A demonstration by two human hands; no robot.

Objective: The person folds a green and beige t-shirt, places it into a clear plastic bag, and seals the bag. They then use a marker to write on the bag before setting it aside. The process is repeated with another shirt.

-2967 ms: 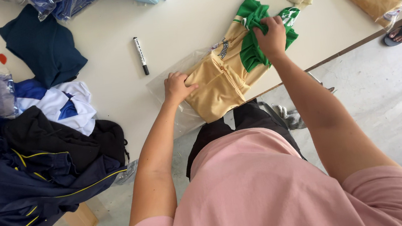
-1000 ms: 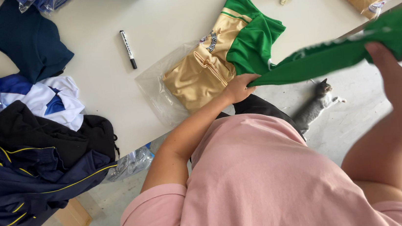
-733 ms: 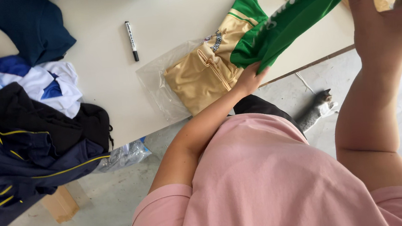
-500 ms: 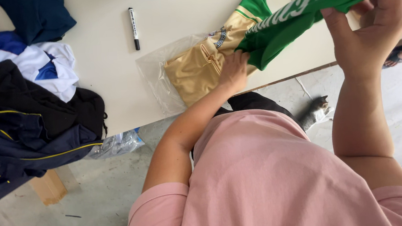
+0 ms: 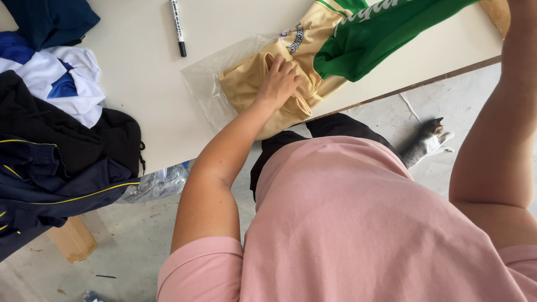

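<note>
Now: Green Jersey Lifted Off the Tan One

Nearest, low in the frame, a pink shirt (image 5: 356, 241) fills the view. Above it, the left hand (image 5: 278, 81) rests with curled fingers pressing on a tan jersey (image 5: 256, 86) lying on a clear plastic bag (image 5: 207, 88) at the white table (image 5: 135, 59) edge. At upper right, the right hand (image 5: 534, 14) grips a green jersey (image 5: 400, 20), stretched up off the table. Farther left lie a black marker (image 5: 177, 26) and dark garments (image 5: 33, 160).
</note>
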